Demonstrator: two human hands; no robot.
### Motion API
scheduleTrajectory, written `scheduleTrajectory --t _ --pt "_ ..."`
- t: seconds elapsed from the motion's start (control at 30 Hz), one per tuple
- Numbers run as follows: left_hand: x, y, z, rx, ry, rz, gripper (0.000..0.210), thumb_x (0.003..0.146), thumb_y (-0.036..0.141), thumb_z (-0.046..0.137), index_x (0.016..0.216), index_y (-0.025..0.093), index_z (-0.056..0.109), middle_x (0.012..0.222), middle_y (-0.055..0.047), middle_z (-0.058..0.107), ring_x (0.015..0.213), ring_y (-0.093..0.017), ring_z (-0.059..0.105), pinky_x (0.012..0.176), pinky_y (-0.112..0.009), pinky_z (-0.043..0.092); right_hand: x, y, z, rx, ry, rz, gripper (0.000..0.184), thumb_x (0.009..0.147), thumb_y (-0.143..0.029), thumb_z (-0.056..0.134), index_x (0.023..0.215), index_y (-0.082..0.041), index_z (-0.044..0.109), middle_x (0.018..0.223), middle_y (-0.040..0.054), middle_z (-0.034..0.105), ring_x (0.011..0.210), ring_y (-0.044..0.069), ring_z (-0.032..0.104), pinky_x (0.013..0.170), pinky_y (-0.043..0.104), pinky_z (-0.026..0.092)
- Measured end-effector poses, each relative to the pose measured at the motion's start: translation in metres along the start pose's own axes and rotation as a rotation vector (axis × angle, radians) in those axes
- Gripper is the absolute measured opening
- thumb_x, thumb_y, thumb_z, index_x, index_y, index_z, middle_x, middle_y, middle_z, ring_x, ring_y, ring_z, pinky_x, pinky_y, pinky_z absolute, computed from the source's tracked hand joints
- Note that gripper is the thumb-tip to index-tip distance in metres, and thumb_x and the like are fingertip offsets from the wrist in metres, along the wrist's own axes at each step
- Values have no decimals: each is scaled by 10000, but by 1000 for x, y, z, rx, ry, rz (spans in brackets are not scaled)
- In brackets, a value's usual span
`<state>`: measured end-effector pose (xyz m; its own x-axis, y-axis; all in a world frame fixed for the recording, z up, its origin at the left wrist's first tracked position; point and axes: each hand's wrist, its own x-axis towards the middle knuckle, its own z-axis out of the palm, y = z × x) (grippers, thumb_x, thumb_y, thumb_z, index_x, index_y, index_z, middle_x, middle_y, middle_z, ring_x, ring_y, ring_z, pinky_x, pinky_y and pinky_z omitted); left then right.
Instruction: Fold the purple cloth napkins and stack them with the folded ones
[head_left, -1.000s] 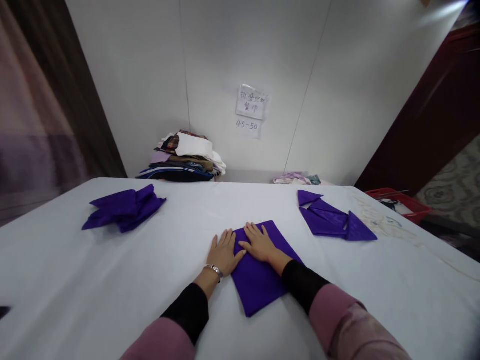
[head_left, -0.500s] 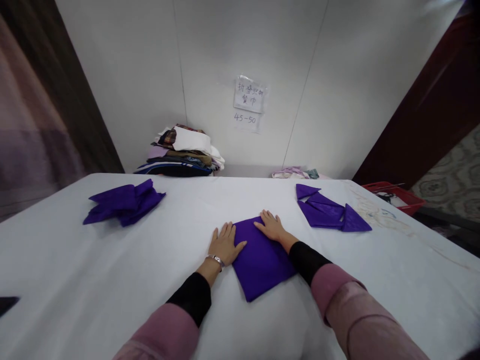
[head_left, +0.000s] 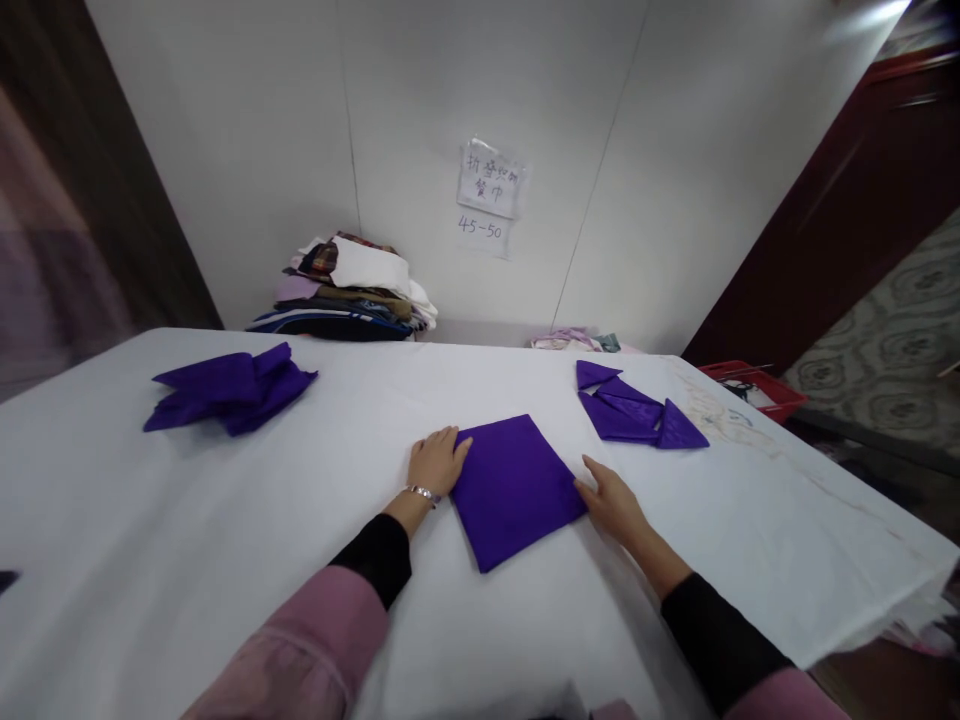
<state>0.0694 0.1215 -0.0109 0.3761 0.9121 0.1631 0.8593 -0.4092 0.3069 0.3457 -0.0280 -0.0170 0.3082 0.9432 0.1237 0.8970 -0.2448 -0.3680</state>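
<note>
A purple cloth napkin (head_left: 514,490), folded into a flat, roughly square shape, lies on the white-covered table. My left hand (head_left: 436,465), with a bracelet at its wrist, rests at the napkin's left corner, palm down, thumb near the edge. At the right corner, my right hand (head_left: 611,500) touches the cloth with its thumb, while the index finger points away from it. Some of its fingers are hidden under the hand. Further off on the right lies a purple folded cloth shape (head_left: 630,410) with pointed ends. To the left sits a loose, crumpled purple cloth (head_left: 232,388).
A pile of folded fabrics (head_left: 360,290) stands beyond the table's far edge, and a few more cloths (head_left: 574,340) lie right of it. A red basket (head_left: 780,392) is past the right side. Handwritten paper signs (head_left: 487,190) hang on the wall.
My right hand has moved from the napkin's top edge down to its right corner. My left hand has drawn back slightly to the left corner. The view has shifted a little.
</note>
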Motion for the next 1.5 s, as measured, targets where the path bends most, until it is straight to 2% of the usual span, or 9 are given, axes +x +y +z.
scheduleTrajectory --t 0.17,0.43,0.6,0.73,0.9,1.03,1.17,1.3,1.5 --pt "14 -1 -8 31 6 -37 307 867 281 408 1080 197 613 1138 -98 619 1114 -250 512 913 -376 388 -25 -6 -6 -191 -51 -5 485 855 -359 441 1295 -158 477 1155 119 595 1090 256 521 902 335 405" --pt "9 -19 -18 -12 -77 -142 177 757 226 518 860 199 659 979 -76 672 950 -223 608 759 -297 459 -4 -15 -2 -205 -118 12 385 833 -251 463 1198 -164 550 1071 108 627 995 221 571 808 284 411" --pt "-28 -42 -38 -27 -66 -240 162 766 225 493 872 203 614 949 -54 673 888 -192 623 700 -266 462 29 -34 2 -122 -185 -54 227 758 -173 515 928 -191 663 904 51 682 829 182 603 706 258 410" --pt "-69 -62 -55 -25 -92 -349 157 781 261 480 891 213 582 895 -38 681 838 -192 628 668 -271 457 66 -62 11 -62 -239 -155 167 738 -140 526 797 -170 680 839 53 685 818 180 594 723 259 404" --pt "-123 -73 -69 -25 -101 -434 209 798 282 483 995 225 527 951 -31 678 894 -199 622 709 -278 449 100 -103 34 77 -245 -254 196 758 -164 545 898 -172 682 931 48 684 891 170 591 797 252 411" --pt "-150 -71 -72 -48 -80 -444 285 816 280 473 1097 229 475 967 -24 680 877 -205 631 710 -288 448 104 -115 39 185 -167 -238 346 830 -233 489 1156 -169 585 1139 61 627 933 155 594 827 272 442" --pt "-155 -70 -73 -29 -63 -434 363 831 285 452 1188 222 433 1016 -39 673 900 -222 631 711 -304 453 85 -102 29 243 -103 -188 395 884 -248 369 1234 -146 522 1170 91 611 977 175 589 848 327 460" --pt "-154 -67 -74 -16 -74 -424 406 835 286 443 1235 220 414 1037 -49 674 922 -225 631 724 -305 461 26 -102 21 275 -111 -239 367 873 -262 399 1191 -186 565 1168 78 617 1042 190 568 915 352 432" --pt "-157 -67 -70 14 -57 -383 447 837 282 438 1279 238 394 1071 -58 668 940 -227 635 746 -316 468 -73 -166 24 257 -253 -800 475 899 -438 420 1325 -228 437 1381 61 446 1315 203 313 1108 435 163"
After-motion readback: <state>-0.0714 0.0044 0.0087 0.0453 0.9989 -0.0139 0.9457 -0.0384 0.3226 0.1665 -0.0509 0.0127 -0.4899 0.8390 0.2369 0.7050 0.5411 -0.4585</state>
